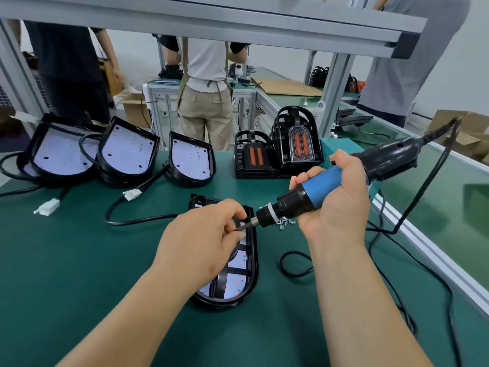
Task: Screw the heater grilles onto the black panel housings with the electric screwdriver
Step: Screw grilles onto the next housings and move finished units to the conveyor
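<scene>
A worker's right hand (pixel 341 205) closes its grip around the blue barrel of an electric screwdriver (pixel 317 190), held tilted with its bit (pixel 244 225) pointing down and left. There the left hand (pixel 203 234) pinches the bit's tip between thumb and fingers; whether a screw sits there cannot be told. Directly beneath both grips, a black panel housing (pixel 248 274) lies flat on the green bench (pixel 79 260), black grille bars crossing its white, red-dotted panel. A small heap of screws (pixel 284 223) lies just below the screwdriver's nose. Beyond the hands stand two stacks of heater grilles (pixel 297 140); left of those, three more housings (pixel 127 152) trail black cords.
</scene>
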The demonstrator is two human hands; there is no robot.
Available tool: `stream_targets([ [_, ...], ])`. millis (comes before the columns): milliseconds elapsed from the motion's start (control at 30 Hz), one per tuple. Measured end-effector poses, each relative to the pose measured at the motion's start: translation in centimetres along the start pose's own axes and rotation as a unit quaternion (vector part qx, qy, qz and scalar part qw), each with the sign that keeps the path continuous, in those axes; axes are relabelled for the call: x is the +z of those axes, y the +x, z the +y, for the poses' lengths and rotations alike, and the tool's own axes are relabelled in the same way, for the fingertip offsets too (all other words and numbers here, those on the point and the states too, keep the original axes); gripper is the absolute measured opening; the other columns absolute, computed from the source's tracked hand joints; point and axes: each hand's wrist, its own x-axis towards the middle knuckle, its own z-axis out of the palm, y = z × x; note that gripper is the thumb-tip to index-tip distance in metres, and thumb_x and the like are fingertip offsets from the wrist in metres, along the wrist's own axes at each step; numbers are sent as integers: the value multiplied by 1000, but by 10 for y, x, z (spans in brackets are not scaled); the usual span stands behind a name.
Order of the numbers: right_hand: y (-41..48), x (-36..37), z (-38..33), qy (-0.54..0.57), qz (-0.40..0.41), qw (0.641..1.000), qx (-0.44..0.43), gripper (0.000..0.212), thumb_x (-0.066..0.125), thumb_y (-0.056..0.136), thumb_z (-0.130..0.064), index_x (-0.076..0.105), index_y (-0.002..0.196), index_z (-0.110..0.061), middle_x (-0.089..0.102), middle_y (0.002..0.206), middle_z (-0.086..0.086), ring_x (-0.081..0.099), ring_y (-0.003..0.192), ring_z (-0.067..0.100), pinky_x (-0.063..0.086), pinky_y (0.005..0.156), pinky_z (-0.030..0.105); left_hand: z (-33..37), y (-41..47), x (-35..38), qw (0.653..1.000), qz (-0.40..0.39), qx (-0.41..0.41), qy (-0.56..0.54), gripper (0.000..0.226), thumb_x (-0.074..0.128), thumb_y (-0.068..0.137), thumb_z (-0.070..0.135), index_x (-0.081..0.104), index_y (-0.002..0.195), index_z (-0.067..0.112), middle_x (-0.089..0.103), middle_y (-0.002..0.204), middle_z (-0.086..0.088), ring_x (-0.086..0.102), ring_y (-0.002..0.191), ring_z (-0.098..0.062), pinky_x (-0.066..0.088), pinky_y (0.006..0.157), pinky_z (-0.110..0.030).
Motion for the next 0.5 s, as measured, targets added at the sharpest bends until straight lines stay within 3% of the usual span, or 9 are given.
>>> stream_targets([
  [333, 7, -3, -7, -94, 16, 995, 7, 19, 67, 87, -17, 50, 94, -12, 49, 55, 3, 48, 47, 19, 53, 55, 31, -3, 2, 2, 993, -99, 29, 57, 25, 62, 93, 35, 57, 115, 45, 63, 85, 25, 54, 85, 1, 50, 81, -30],
  [500, 5, -2, 0, -134, -19, 990, 25, 16, 67, 87, -16, 53, 93, -13, 49, 53, 4, 48, 44, 20, 52, 53, 31, -5, 2, 4, 993, -93, 38, 64, 24, 59, 94, 33, 56, 114, 44, 61, 86, 23, 52, 84, -1, 49, 81, -27],
])
